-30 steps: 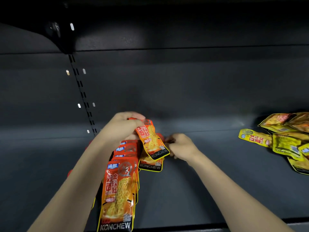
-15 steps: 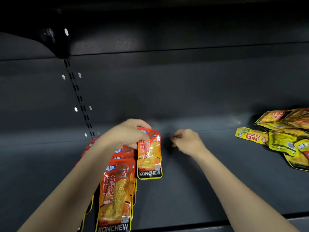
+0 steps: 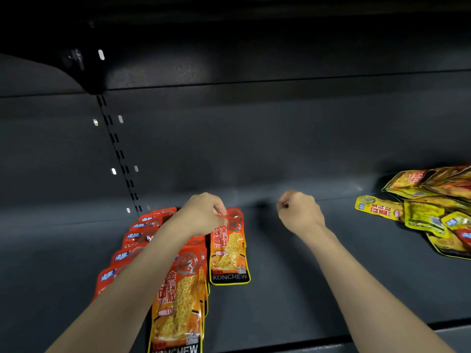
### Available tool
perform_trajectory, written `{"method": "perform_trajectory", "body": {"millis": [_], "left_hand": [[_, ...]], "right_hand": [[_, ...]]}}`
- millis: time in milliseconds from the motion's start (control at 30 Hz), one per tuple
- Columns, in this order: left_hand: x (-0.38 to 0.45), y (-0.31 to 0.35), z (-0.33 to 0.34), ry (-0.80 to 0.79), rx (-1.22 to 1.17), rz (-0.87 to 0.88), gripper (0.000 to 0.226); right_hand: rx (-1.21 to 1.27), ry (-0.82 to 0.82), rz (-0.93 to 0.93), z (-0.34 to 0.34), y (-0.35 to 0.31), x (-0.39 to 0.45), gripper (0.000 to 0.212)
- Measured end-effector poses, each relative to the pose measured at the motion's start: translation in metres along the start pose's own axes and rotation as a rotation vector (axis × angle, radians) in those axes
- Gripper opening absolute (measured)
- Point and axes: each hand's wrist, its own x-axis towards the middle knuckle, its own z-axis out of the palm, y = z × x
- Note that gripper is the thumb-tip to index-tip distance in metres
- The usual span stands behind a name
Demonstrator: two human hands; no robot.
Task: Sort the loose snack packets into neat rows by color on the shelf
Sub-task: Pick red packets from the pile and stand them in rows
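An orange packet (image 3: pixel 230 252) lies flat on the dark shelf (image 3: pixel 293 289), just right of an overlapping row of orange packets (image 3: pixel 178 301). My left hand (image 3: pixel 201 216) is at its far end, fingertips pinching the packet's top edge. Left of that, a row of red packets (image 3: pixel 127 253) runs front to back, partly hidden by my left forearm. My right hand (image 3: pixel 300 212) hovers to the right of the packet, fingers curled, holding nothing. A loose pile of yellow packets (image 3: pixel 433 212) sits at the far right of the shelf.
The shelf's back wall (image 3: pixel 254 149) rises close behind both hands. A slotted upright (image 3: pixel 119 154) runs down it at the left. The upper shelf (image 3: pixel 229 34) overhangs above. The shelf's front lip (image 3: pixel 331 340) crosses the bottom.
My left hand has lowered the tilted orange packet flat onto the shelf beside the orange row. My right hand has let go of it and drawn away to the right.
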Motion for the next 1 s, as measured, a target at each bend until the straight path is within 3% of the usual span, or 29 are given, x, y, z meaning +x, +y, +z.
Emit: {"method": "perform_trajectory", "body": {"millis": [200, 467, 667, 1000], "left_hand": [[0.002, 0.001, -0.002, 0.048, 0.124, -0.015, 0.016], [0.007, 0.049, -0.012, 0.200, 0.083, 0.044, 0.013], [0.019, 0.126, 0.022, 0.245, 0.056, 0.071, 0.030], [0.031, 0.290, 0.128, 0.267, -0.066, 0.092, 0.031]], "right_hand": [[0.029, -0.035, 0.000, -0.002, -0.006, -0.001, 0.020], [0.094, -0.001, -0.120, -0.040, -0.006, 0.009, 0.020], [0.053, 0.079, -0.212, -0.098, 0.060, 0.027, 0.021], [0.003, 0.136, -0.338, -0.215, 0.206, 0.062, 0.026]]}}
